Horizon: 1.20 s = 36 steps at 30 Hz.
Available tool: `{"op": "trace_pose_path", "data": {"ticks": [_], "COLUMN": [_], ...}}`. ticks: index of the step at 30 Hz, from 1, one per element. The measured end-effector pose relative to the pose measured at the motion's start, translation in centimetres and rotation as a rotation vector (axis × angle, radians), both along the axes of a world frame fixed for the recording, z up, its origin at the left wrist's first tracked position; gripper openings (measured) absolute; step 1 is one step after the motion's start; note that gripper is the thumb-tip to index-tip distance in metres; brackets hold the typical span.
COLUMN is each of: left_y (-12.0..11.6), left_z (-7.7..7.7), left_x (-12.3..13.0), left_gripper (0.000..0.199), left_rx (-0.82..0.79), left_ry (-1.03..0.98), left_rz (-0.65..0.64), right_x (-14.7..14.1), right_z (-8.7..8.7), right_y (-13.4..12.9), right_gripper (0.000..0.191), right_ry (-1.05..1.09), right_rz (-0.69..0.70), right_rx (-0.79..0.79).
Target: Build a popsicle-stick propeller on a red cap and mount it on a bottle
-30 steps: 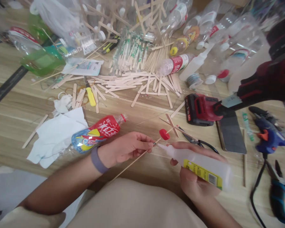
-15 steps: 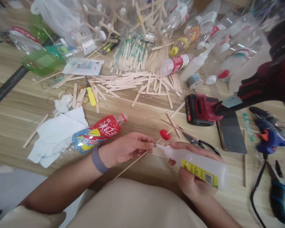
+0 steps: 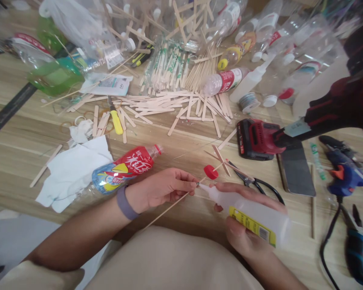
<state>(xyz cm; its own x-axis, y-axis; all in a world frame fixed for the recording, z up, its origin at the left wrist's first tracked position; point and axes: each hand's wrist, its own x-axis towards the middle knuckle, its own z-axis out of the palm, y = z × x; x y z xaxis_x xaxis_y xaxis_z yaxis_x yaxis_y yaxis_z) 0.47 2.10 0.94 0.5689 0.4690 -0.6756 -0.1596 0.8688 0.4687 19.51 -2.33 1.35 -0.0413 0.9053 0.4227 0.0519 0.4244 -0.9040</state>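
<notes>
My left hand [image 3: 172, 185] pinches a thin wooden skewer [image 3: 165, 212] that slants up to the right. A red bottle cap [image 3: 211, 172] is threaded on the skewer, and beyond it two crossed craft sticks [image 3: 219, 159] sit around its far end. My right hand [image 3: 245, 235] is wrapped around a white squeeze glue bottle [image 3: 255, 205] with a yellow label, tilted so its narrow nozzle points left. The nozzle tip meets the skewer beside my left fingertips, where a small dark bit shows that I cannot make out.
An iced tea bottle [image 3: 125, 169] lies left, beside white cloth [image 3: 78, 169]. Scissors [image 3: 249, 181], a phone [image 3: 296, 169], a red cordless drill [image 3: 257, 139], a blue glue gun [image 3: 346, 173] and pliers [image 3: 358, 249] lie right. Craft sticks [image 3: 157, 104] and several plastic bottles fill the back.
The glue bottle's body has tipped slightly lower on the right, its nozzle staying at the skewer. My left hand holds almost the same place.
</notes>
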Motion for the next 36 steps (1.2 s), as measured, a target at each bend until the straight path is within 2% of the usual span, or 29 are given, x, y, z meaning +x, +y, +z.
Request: {"op": "trace_pose_path", "data": {"ticks": [7,11,19,27,36], "left_y": [0.0,-0.03,-0.05,-0.23,-0.21], "left_z": [0.31,0.32,0.73,0.8,0.89], "left_x": [-0.01,0.01,-0.11,-0.1,-0.21], "left_gripper": [0.038,0.031,0.014,0.02,0.022], "left_rx": [0.015,0.032,0.167,0.258,0.228], "left_ry": [0.019,0.022,0.06,0.133,0.094], "left_rz": [-0.011,-0.014,-0.057,-0.06,-0.049], "right_x": [-0.04,-0.04,0.11,-0.39,-0.18], "right_z": [0.34,0.56,0.57,0.65,0.53], "right_y": [0.11,0.2,0.02,0.22,0.21], "right_gripper": [0.036,0.035,0.036,0.034,0.036], "right_ry": [-0.049,-0.071,-0.115,-0.048,-0.038], "right_rz": [-0.004,-0.011,-0.003,0.003,0.021], "right_rx": [0.033,0.058,0.056,0.068,0.058]}}
